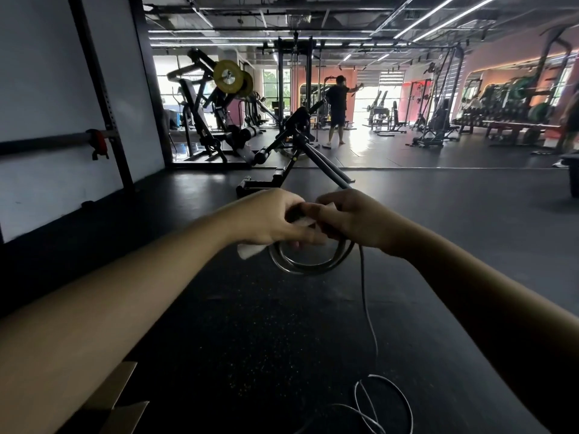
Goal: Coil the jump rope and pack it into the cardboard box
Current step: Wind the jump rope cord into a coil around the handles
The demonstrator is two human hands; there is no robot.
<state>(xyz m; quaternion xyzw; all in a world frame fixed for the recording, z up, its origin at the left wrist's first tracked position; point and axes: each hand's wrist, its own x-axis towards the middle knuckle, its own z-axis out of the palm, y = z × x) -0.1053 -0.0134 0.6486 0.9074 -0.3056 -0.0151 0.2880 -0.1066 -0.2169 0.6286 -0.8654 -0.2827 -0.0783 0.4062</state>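
My left hand and my right hand meet in front of me, both closed on the jump rope. Below the hands hangs a small round coil of several loops. A white handle end sticks out under my left hand. From the right side of the coil a thin grey strand drops to the black floor, where it lies in loose loops. The flaps of the cardboard box show at the bottom left corner, partly hidden by my left forearm.
A black exercise machine stands on the floor just beyond my hands. A rack upright with a barbell lines the white wall at left. A person stands far back among weight machines.
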